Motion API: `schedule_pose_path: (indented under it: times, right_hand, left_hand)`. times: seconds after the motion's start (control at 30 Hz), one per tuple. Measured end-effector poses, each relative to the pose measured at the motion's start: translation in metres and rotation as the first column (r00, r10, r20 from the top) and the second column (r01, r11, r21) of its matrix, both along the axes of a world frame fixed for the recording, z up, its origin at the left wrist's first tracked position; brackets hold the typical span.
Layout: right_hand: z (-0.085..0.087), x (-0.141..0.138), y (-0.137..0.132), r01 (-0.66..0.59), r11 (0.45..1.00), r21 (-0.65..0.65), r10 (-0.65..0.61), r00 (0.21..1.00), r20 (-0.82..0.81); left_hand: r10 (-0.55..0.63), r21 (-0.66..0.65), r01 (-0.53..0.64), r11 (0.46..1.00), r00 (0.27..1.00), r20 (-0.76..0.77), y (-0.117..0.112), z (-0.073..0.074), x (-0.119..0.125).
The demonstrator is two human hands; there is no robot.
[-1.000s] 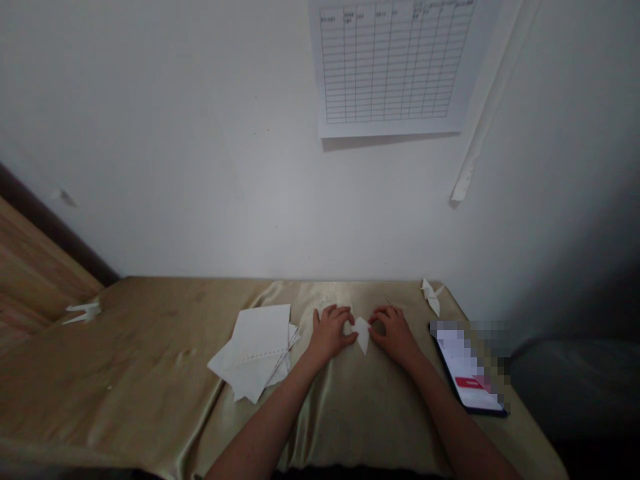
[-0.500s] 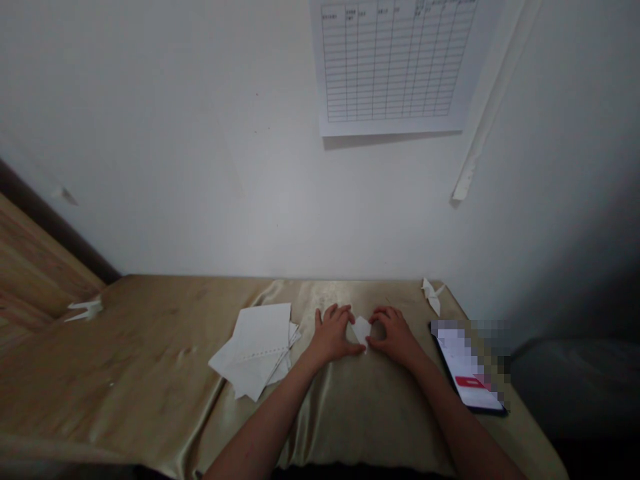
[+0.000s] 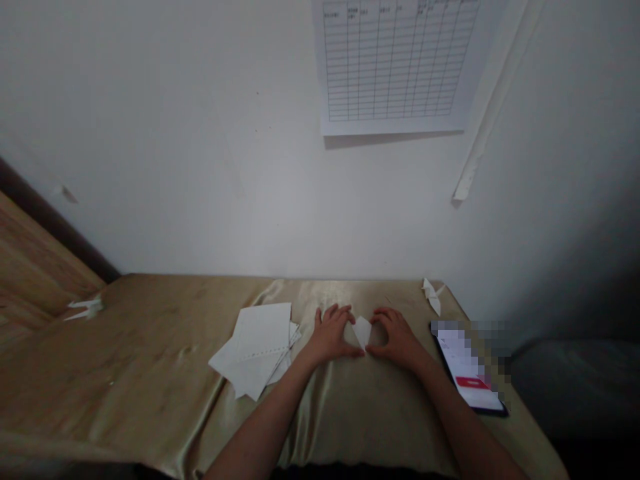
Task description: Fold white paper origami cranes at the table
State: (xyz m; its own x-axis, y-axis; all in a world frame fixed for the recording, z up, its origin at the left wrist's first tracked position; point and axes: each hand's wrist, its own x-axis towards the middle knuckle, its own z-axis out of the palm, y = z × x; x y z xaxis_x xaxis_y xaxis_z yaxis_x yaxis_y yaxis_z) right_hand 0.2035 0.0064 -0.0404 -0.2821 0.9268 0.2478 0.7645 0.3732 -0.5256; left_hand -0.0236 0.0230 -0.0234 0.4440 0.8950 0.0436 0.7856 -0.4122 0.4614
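Paper (image 3: 363, 329), folded kite-shaped, lay left of the phone (image 3: 466, 373), seemingly flat on the surface (image 3: 345, 420), its edges in the grip of left hand (image 3: 331, 335) and right hand (image 3: 395, 335); it looked light, crisp, easily creased, best held by opposite corners.

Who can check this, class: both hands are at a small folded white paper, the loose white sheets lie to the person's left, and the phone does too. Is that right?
No: the head view shows the phone to the person's right. The rest stands: left hand and right hand at the folded paper, loose sheets to the left.
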Motion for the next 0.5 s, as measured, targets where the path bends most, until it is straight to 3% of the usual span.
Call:
schedule_pose_path:
  times: [0.3, 0.5]
  right_hand:
    - [-0.001, 0.000, 0.001, 0.005, 1.000, -0.012, -0.006, 1.000, -0.029]
    - [-0.014, -0.008, 0.010, 0.113, 0.993, 0.037, -0.112, 0.993, -0.039]
  left_hand:
    - [0.078, 0.028, -0.078, 0.997, 0.997, 0.017, 0.004, -0.003, 0.002]
    - [0.072, 0.051, -0.072, 0.996, 0.997, -0.001, 0.005, -0.003, 0.003]
